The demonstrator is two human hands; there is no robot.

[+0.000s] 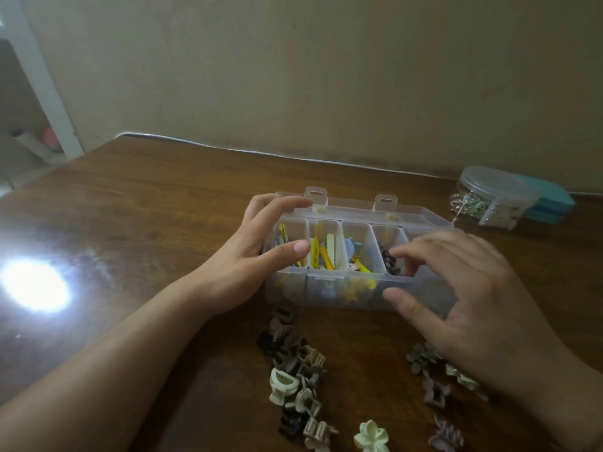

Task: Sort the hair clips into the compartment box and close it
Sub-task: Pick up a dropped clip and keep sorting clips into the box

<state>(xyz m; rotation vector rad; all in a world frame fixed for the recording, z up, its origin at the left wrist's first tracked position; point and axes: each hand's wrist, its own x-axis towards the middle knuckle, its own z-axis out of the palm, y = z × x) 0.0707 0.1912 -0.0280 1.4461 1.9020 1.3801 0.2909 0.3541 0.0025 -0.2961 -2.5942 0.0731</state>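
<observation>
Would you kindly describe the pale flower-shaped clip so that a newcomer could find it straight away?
Start at the clear compartment box on the wooden table and come toward the near edge. Between the heap of brown and cream claw clips and the scattered mauve clips lies the flower clip, alone, pale green-white, with rounded petals.

The compartment box (pixel 342 256) sits mid-frame on the table (pixel 146 197), lid (pixel 368 208) lying open behind it. 4 compartments in a row hold clips. A pile of loose clips (pixel 295 367) lies below it, more clips (pixel 430 380) at lower right. A round container (pixel 496 197) stands at upper right.
</observation>
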